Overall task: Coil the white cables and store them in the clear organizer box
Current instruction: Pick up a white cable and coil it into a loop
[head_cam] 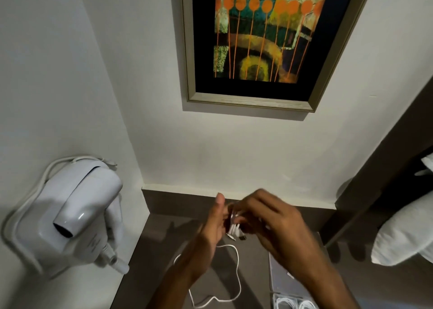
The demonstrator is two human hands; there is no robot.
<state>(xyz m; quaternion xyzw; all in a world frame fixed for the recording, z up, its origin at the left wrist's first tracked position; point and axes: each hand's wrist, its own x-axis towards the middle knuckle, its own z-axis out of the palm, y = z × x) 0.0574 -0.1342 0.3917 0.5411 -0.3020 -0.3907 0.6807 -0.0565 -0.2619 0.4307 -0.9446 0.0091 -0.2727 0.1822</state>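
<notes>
Over the dark counter (164, 236), two hands meet close together. The left hand (206, 236) is held up with the palm turned in and the thumb pointing up. Its fingers look loosely curled around a small bundle of white cable (233, 225). The right hand (271, 224) comes in from the other side. Its fingertips are bunched at the same bundle, pinching the loops, though the blur makes it hard to see just how tight.

From the bundle, the loose end of the white cable hangs down and lies in a wavy line on the counter, running toward the person. So the part not yet coiled is below the hands and nearer the body. My guess is the right hand will need to pull that loose part up and wind it round.

A clear organizer box (278, 303) sits at the bottom edge, under the right arm. Some white coils already rest inside it. The right hand is the nearer one to the box.

On the left wall hangs a white hair dryer (77, 215).
</notes>
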